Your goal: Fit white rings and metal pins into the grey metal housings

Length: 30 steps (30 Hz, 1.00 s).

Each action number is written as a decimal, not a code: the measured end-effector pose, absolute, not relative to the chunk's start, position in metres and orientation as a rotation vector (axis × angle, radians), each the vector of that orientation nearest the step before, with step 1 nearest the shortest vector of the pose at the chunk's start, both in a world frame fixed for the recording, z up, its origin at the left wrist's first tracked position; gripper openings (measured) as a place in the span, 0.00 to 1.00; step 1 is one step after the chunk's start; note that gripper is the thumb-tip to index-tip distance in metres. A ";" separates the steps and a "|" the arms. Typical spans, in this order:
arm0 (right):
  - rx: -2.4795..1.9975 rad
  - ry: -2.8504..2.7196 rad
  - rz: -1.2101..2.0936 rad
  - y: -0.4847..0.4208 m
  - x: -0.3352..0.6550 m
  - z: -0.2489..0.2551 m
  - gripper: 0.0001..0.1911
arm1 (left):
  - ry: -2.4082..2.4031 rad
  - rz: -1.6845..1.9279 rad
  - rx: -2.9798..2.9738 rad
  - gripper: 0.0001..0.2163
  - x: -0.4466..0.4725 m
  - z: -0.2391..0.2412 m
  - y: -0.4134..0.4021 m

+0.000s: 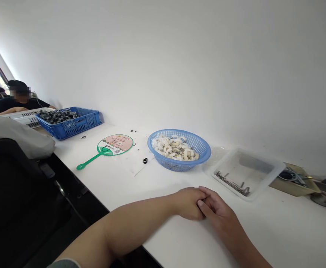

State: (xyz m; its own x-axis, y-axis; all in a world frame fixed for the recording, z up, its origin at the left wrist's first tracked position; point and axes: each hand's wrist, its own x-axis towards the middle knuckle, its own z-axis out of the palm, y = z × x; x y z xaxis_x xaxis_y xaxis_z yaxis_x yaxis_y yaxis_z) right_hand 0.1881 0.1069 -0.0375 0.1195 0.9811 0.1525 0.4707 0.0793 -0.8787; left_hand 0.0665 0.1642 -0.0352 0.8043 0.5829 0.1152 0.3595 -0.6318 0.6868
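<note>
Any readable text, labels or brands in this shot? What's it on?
Nothing can be quoted. The green-handled hand fan has printed text and a QR code on its face, all too small to read. No other legible text shows.

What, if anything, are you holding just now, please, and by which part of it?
Nothing is held: the left hand and right hand are clasped together, resting on the white table, with no object showing between them.

Head view, facing forward and down, over both hands (200, 203)
</note>
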 end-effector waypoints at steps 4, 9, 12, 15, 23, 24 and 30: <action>-1.526 -1.486 0.735 0.107 0.188 -0.038 0.26 | 0.670 0.449 2.334 0.09 0.067 -0.036 0.164; -1.518 -1.461 0.768 0.106 0.187 -0.037 0.25 | 0.687 0.407 2.350 0.08 0.067 -0.029 0.162; -1.496 -1.456 0.775 0.105 0.186 -0.037 0.25 | 0.668 0.416 2.351 0.07 0.066 -0.025 0.160; -1.478 -1.462 0.773 0.104 0.187 -0.037 0.26 | 0.673 0.432 2.339 0.08 0.065 -0.028 0.160; -1.491 -1.471 0.776 0.103 0.188 -0.035 0.24 | 0.667 0.478 2.321 0.07 0.065 -0.036 0.161; -1.487 -1.467 0.774 0.103 0.188 -0.036 0.24 | 0.660 0.481 2.319 0.07 0.065 -0.036 0.161; -1.467 -1.470 0.799 0.103 0.189 -0.038 0.24 | 0.659 0.466 2.377 0.08 0.067 -0.038 0.161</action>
State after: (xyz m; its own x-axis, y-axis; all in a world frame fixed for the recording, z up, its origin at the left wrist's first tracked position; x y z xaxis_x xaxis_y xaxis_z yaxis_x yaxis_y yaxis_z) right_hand 0.1887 0.1031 -0.0384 0.0905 0.9855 0.1434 0.4156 0.0935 -0.9047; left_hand 0.0667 0.1612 -0.0382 0.8131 0.5589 0.1628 0.3400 -0.6829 0.6466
